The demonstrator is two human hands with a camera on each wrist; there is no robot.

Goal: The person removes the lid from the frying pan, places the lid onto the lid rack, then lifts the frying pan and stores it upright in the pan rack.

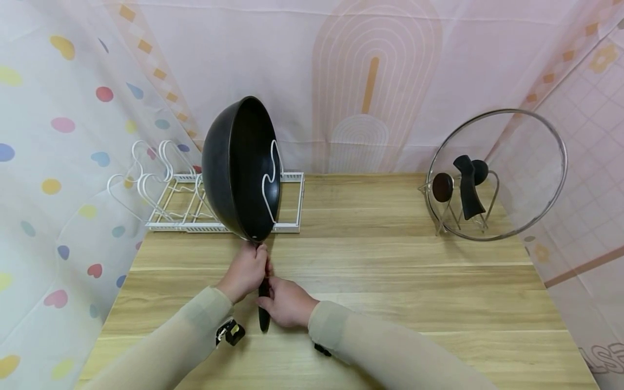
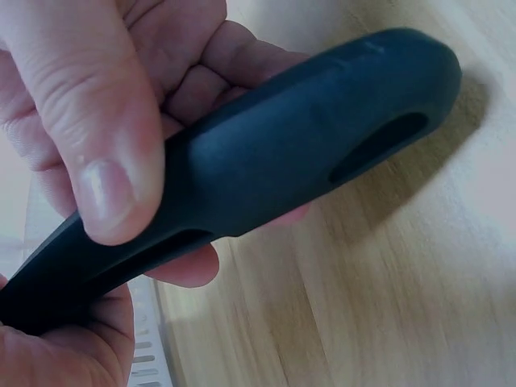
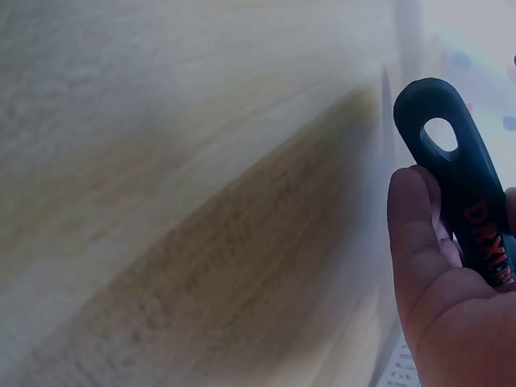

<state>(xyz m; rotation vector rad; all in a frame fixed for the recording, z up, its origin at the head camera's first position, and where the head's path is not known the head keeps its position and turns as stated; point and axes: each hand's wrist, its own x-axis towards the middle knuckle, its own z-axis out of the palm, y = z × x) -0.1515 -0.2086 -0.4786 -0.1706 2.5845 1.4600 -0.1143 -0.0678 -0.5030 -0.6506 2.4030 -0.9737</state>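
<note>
A black wok point(image 1: 216, 162) stands on its side in a white wire rack point(image 1: 287, 228), its hollow facing right. One of the rack's wavy dividers crosses in front of the opening. The wok's black handle point(image 1: 264, 319) points toward me. My left hand point(image 1: 245, 271) grips it close to the bowl. Nearer the handle's end, my right hand point(image 1: 291, 303) pinches it, thumb on top in the left wrist view. Red letters and a hanging hole show on the handle point(image 3: 476, 201) in the right wrist view, beside the right hand point(image 3: 435, 314). Some fingers are hidden.
More white dividers point(image 1: 141, 189) rise at the rack's left side. At the back right, a large glass lid point(image 1: 531, 173) with a black handle point(image 1: 470, 192) leans in a small metal stand point(image 1: 496, 187). A brown round knob point(image 1: 442, 187) shows there. Patterned curtains point(image 1: 253, 43) border the wooden table point(image 1: 414, 281).
</note>
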